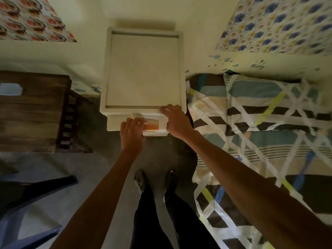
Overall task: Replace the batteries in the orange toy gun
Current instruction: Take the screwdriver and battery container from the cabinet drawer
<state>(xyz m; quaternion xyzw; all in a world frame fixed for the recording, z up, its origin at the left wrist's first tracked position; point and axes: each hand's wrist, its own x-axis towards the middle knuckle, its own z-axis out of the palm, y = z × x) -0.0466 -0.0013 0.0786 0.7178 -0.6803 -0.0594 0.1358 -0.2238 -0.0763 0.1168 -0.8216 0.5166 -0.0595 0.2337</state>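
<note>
A white drawer unit (143, 72) stood at centre frame against a pale wall, its ribbed drawer (115, 124) facing down-frame. A dark wooden crate (32, 112) sat at left and a geometric-patterned bedspread (269, 132) at right. Blue chair legs (36, 191) crossed the grey floor (100, 159) at lower left.

One head-worn wide-angle view, facing forward and steeply down. White cabinet (143, 69) at arm's reach, left hand (132, 134) and right hand (177, 121) mid-frame, own feet (141, 178) below.
</note>
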